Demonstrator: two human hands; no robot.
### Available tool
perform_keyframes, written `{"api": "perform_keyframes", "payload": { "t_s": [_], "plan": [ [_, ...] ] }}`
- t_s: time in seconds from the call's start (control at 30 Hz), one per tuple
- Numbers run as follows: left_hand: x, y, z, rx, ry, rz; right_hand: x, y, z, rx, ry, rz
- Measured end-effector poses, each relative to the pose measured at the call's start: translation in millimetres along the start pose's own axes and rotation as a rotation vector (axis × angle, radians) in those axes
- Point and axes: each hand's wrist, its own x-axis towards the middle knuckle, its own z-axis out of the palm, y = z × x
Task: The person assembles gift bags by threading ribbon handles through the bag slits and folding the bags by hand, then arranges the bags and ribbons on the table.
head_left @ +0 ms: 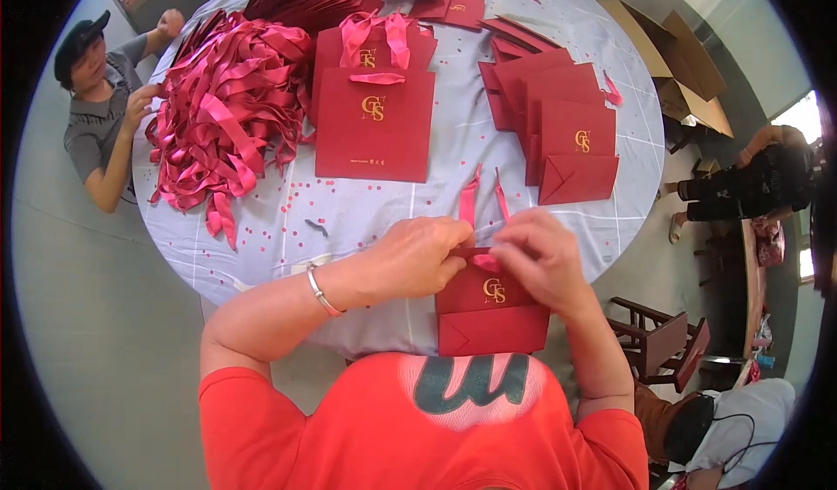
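Observation:
A small dark-red paper gift bag (pixel 493 320) with a gold emblem lies at the table's near edge, close to my body, its bottom folded up. A pink ribbon (pixel 468 202) runs at its top edge: a short stretch shows on the front, and two loose ends stick out beyond my fingers. My left hand (pixel 423 253), wrist in a silver bangle, pinches at the ribbon on the bag's top left. At the top right my right hand (pixel 542 259) has its fingers bent together over the ribbon; its fingertips are partly hidden and slightly blurred.
A heap of pink ribbons (pixel 227 124) lies at the left. Beside it are ribboned red bags (pixel 375 137); flat bags (pixel 575 132) overlap at the right. Red dots dot the pale tablecloth (pixel 288 228). A person (pixel 105 98) sits across at left; cardboard boxes (pixel 680 63) and stools (pixel 658 342) stand right.

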Motion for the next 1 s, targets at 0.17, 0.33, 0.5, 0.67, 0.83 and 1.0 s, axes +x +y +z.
{"api": "perform_keyframes", "payload": {
  "t_s": [0.17,0.33,0.5,0.67,0.83,1.0],
  "plan": [
    [-0.5,5.4,1.6,0.052,-0.001,0.042,33.5,19.0,-12.6,-0.138,0.145,0.222],
    [-4.3,6.7,2.9,0.107,0.030,0.022,54.2,5.0,-12.3,-0.463,-0.372,0.427],
    [-4.4,4.8,1.2,0.114,0.026,0.020,44.7,14.1,-7.6,-0.463,-0.324,0.324],
    [-3.1,4.0,-3.1,0.103,0.003,0.040,33.6,22.8,3.6,-0.104,-0.026,0.512],
    [-2.9,5.9,-4.3,0.078,0.000,0.055,27.0,30.1,5.5,-0.051,0.019,0.531],
    [-3.0,6.4,-0.3,0.080,-0.006,0.039,23.3,12.3,-3.3,-0.044,-0.009,0.507]
  ]
}}
